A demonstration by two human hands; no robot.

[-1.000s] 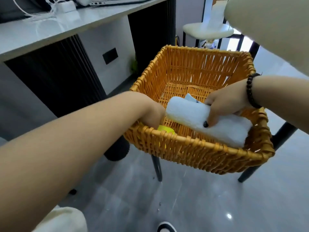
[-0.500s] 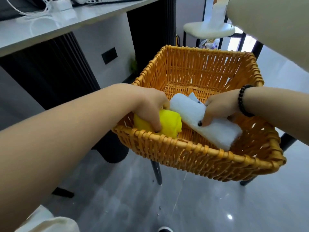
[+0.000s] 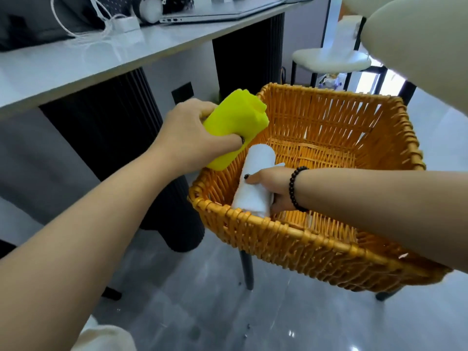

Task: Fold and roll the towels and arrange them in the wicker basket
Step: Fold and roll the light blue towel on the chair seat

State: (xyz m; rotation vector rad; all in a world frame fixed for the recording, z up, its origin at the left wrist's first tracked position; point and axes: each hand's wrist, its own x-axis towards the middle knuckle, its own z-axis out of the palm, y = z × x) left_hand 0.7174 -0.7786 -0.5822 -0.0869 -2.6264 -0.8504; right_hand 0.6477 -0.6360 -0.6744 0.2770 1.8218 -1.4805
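Head view: the left hand (image 3: 187, 138) grips a rolled yellow towel (image 3: 234, 125) — fingers curled round it — above the left rim of the wicker basket (image 3: 291, 231). Just right of it and lower, the right hand (image 3: 274, 184) holds a rolled white towel (image 3: 255, 181) inside the basket, thumb over it.

One head-worn wide-angle view is looking forward and steeply down from above the person's forearms. It is sitting close over the wicker basket (image 3: 316, 239), which is filling the right centre. The table edge (image 3: 126, 62) is running along the upper left, and grey floor (image 3: 202, 312) is showing below. No second view is overlapping it.
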